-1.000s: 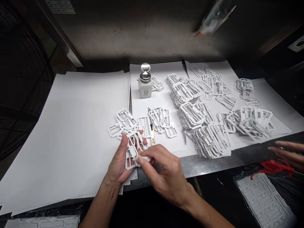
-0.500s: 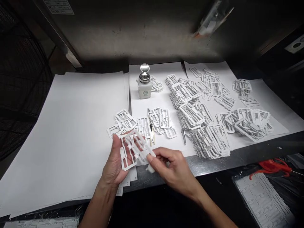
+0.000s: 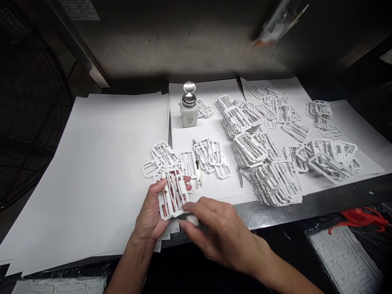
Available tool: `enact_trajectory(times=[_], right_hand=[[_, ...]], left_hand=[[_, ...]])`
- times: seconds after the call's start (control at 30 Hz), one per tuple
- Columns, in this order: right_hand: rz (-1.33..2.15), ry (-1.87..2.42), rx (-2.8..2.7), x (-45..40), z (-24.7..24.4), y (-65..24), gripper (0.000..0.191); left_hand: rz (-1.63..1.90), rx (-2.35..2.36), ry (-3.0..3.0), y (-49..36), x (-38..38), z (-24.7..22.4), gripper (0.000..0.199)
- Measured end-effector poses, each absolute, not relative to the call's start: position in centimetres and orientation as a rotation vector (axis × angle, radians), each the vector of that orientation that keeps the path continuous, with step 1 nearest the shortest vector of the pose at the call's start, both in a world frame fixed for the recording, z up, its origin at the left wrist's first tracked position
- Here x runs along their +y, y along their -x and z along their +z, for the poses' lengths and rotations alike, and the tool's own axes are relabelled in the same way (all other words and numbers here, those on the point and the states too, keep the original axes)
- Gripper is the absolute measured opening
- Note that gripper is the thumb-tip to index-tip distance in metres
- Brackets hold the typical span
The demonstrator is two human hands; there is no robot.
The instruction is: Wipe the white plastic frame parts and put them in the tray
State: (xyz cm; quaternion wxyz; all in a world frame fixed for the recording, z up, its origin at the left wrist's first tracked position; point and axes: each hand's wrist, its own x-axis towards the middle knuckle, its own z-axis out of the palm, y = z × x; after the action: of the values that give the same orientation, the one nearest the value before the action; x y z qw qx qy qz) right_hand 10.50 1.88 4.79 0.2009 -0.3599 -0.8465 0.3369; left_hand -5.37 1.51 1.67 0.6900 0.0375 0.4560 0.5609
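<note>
My left hand holds a white plastic frame of small moulded parts, flat against its palm and fingers, just above the table's front edge. My right hand is beside it on the right; its fingers touch the frame's lower right corner and pinch a small white piece. Behind the hands lie a few loose white frames and a thin pen-like tool on the paper.
Large white paper sheets cover the metal table. A white pump bottle with a chrome top stands at the back. Several piles of white frames fill the right side. Tweezers lie near them. Red scissors sit below right.
Another person's hand at the right edge has left the view. My left hand has turned the frame flat toward me; my right hand moved in to its lower corner.
</note>
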Motion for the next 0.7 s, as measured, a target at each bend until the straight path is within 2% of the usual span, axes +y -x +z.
enact_trajectory(times=[0.1,0.3,0.5,0.7], right_hand=[[1.172,1.102,-2.084,2.7,5.3,-11.4,0.013],[1.180,1.186,-1.708,5.8,5.1,-10.2,0.011],[1.024,1.029,-1.996,7.0,5.2,-7.9,0.013],[0.937,1.266,-2.054,7.0,5.0,-10.5,0.008]], left_hand=[[1.219,0.861,-0.029,5.9,1.4,1.3,0.034],[1.187,0.784,-0.069,5.6,0.9,0.8,0.033],[1.220,0.879,-0.049,5.4,0.7,0.6,0.019],[1.121,0.816,-0.112,6.0,0.5,0.5,0.033]])
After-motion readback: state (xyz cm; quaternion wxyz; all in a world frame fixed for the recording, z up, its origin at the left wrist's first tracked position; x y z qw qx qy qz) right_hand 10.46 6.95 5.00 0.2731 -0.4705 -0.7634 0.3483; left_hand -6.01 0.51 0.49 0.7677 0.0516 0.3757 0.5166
